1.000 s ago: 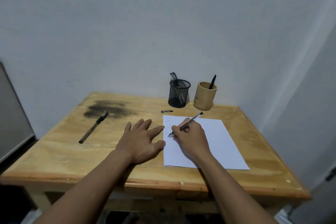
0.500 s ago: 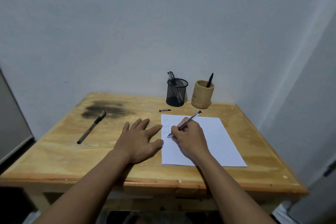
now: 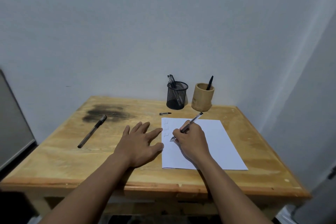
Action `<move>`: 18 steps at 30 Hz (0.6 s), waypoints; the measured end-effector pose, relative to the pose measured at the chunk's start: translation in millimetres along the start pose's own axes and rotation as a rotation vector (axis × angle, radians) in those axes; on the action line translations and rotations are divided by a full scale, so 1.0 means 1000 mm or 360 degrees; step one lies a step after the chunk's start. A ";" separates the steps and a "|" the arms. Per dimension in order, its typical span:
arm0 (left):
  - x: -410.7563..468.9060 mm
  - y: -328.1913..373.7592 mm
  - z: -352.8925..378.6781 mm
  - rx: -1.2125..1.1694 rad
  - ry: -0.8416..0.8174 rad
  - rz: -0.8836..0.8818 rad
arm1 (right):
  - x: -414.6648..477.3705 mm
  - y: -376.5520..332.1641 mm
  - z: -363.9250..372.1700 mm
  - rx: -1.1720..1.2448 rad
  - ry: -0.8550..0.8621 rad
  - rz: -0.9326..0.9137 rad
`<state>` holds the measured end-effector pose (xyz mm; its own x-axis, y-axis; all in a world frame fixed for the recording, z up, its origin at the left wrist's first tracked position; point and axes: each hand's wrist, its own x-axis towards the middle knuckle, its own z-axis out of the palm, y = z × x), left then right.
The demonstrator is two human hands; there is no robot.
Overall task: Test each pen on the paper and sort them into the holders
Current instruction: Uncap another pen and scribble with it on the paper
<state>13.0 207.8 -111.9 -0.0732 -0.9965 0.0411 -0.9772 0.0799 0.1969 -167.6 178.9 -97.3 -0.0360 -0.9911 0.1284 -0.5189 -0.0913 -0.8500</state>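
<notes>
My right hand [image 3: 192, 140] grips a clear pen [image 3: 190, 123] with its tip down on the white paper [image 3: 218, 142], just below three short scribbles near the sheet's left edge. My left hand [image 3: 140, 143] lies flat with fingers spread, its thumb and forefinger touching the paper's left edge. A capped dark pen [image 3: 91, 131] lies loose on the table to the left. A pen cap [image 3: 165, 113] lies above the paper. At the back stand a black mesh holder [image 3: 176, 96] with two pens and a wooden holder [image 3: 202, 98] with one black pen.
The wooden table [image 3: 72, 160] has a dark scorch stain [image 3: 107, 112] at its back left, beside the loose pen. A wall runs right behind the holders and along the table's right side. A grey panel stands at the far left.
The right hand has shifted a little down the page with the pen tip on the paper. The left hand stays flat at the sheet's edge. The camera moved slightly.
</notes>
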 end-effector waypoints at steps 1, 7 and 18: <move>0.000 0.000 0.000 -0.0001 -0.0005 -0.0001 | 0.001 0.001 0.000 -0.0001 0.0001 0.0004; 0.000 -0.001 0.000 -0.0019 -0.0010 0.0005 | 0.002 0.003 0.001 0.0054 0.0012 0.0013; 0.058 -0.007 -0.016 -0.0550 0.0441 -0.0187 | 0.004 0.009 -0.002 0.0406 0.0067 -0.0033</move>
<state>19.0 149.9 -95.5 0.1363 -0.9585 0.2504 -0.8484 0.0176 0.5291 -174.4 173.8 -103.1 -0.0659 -0.9842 0.1640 -0.2876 -0.1387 -0.9477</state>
